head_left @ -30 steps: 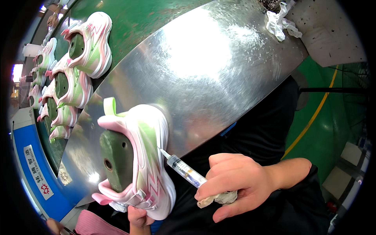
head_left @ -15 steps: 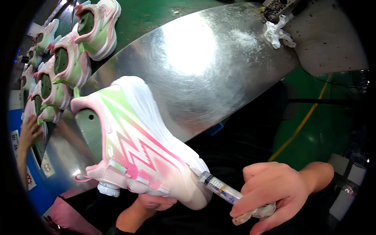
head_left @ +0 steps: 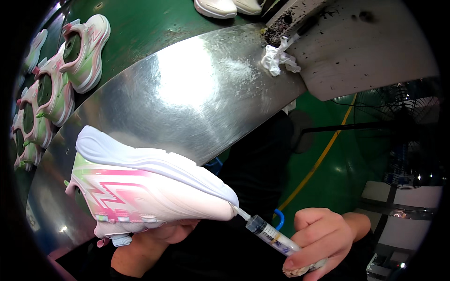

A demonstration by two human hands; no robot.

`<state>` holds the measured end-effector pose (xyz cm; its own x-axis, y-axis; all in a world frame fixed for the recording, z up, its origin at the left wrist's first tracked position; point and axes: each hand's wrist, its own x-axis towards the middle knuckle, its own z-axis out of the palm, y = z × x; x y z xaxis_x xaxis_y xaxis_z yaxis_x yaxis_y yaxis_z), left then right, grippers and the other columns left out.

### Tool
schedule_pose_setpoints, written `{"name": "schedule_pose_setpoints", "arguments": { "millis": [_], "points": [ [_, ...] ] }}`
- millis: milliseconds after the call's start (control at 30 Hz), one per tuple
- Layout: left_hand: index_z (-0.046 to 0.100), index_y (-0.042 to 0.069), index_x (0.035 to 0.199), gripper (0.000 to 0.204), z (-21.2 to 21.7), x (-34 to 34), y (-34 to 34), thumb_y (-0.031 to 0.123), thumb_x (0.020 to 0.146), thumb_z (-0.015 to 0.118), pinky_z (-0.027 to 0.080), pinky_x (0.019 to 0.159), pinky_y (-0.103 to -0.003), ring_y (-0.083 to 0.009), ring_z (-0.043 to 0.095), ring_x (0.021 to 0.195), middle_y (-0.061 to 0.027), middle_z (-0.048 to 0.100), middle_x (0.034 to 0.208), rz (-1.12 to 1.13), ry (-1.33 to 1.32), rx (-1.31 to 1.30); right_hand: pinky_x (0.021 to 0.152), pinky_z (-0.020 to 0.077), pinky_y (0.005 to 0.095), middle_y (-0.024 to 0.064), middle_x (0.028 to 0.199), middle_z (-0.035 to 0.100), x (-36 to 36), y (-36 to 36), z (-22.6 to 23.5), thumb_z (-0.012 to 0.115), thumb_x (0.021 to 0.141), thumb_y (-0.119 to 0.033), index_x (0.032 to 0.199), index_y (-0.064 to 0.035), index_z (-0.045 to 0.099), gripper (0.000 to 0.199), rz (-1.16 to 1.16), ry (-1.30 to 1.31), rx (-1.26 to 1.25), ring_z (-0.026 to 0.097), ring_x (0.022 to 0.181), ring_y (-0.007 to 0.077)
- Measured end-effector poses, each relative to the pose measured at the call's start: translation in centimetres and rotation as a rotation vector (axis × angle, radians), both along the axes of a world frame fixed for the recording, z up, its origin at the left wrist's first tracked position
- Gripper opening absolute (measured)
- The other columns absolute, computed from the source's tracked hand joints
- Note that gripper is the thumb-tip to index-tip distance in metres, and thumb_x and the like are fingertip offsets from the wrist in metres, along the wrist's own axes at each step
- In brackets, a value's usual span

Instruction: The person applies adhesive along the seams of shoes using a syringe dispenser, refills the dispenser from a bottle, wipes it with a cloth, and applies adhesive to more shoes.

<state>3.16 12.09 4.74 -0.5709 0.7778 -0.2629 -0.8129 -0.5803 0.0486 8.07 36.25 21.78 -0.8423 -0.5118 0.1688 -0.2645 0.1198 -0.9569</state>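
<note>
A white sneaker (head_left: 145, 192) with pink and green trim lies tilted on its side, its pale sole edge upward and its toe pointing right. My left hand (head_left: 176, 230) grips it from underneath; the shoe hides most of those fingers. In my right hand (head_left: 323, 239) is a clear syringe (head_left: 272, 236), whose thin tip meets the toe where the upper joins the sole. A crumpled pale scrap (head_left: 304, 268) sits between the right fingers at the syringe's rear end.
Several matching sneakers (head_left: 86, 51) stand in a row on the left. Beyond the shoe stretches a shiny metal plate (head_left: 187, 126), with crumpled white tissue (head_left: 280, 58) at its far right. Pale shoes (head_left: 215, 7) show at the top. A fan (head_left: 398, 112) stands at right.
The sneaker has turned sideways, with its sole edge now upward. The syringe tip has shifted round to the toe's end. Another person's hand at the left has left the view, which has swung right.
</note>
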Motion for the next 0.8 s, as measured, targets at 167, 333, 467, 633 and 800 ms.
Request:
{"name": "schedule_pose_setpoints", "arguments": {
  "millis": [167,333,467,633,800],
  "points": [
    [0.042,0.011,0.132,0.063,1.3,-0.8,1.4,-0.004,0.077,0.070,0.059,0.081,-0.029,-0.0312,0.053,0.120,-0.0155,0.054,0.125,0.004,-0.044,-0.011,0.051,0.0302,0.0303,0.0006,0.078,0.066,0.6,-0.1,-0.1,0.074,0.080,-0.036,0.097,-0.0014,0.066,0.039,-0.052,0.157,0.099,0.048,0.053,0.0152],
    [0.039,0.018,0.137,0.072,2.6,-1.7,2.6,-0.007,0.076,0.069,0.054,0.093,-0.032,-0.0224,0.056,0.117,-0.0090,0.056,0.126,0.086,0.019,-0.048,0.044,0.0247,0.0280,-0.0007,0.067,0.055,0.2,-0.8,-0.5,0.073,0.080,-0.033,0.087,-0.0043,0.068,0.030,-0.070,0.351,0.303,0.036,0.047,0.0131],
    [0.037,0.024,0.140,0.080,2.6,-1.9,2.8,-0.006,0.074,0.071,0.055,0.090,-0.031,-0.0182,0.059,0.113,-0.0047,0.058,0.123,0.077,0.060,-0.036,0.047,0.0292,0.0293,0.0001,0.069,0.058,0.1,-1.2,-0.9,0.073,0.080,-0.029,0.089,-0.0048,0.068,0.027,-0.078,0.494,0.504,0.040,0.048,0.0153],
    [0.057,0.007,0.121,0.040,2.6,-2.3,2.8,-0.005,0.083,0.063,0.056,0.086,-0.034,-0.0242,0.064,0.102,-0.0110,0.064,0.111,0.120,0.057,0.055,0.045,0.0181,0.0218,-0.0090,0.066,0.049,0.2,-2.5,-3.8,0.079,0.073,-0.032,0.088,-0.0213,0.070,0.021,-0.228,0.698,0.626,0.027,0.057,0.0099],
    [0.061,0.005,0.116,0.030,1.6,-1.8,2.4,0.005,0.086,0.064,0.057,0.087,-0.031,-0.0267,0.059,0.112,-0.0120,0.065,0.111,0.091,0.094,0.112,0.045,0.0191,0.0221,-0.0091,0.065,0.048,0.3,-2.6,-4.6,0.079,0.071,-0.031,0.089,-0.0223,0.069,0.022,-0.220,0.785,0.674,0.027,0.056,0.0098]
  ]
}}
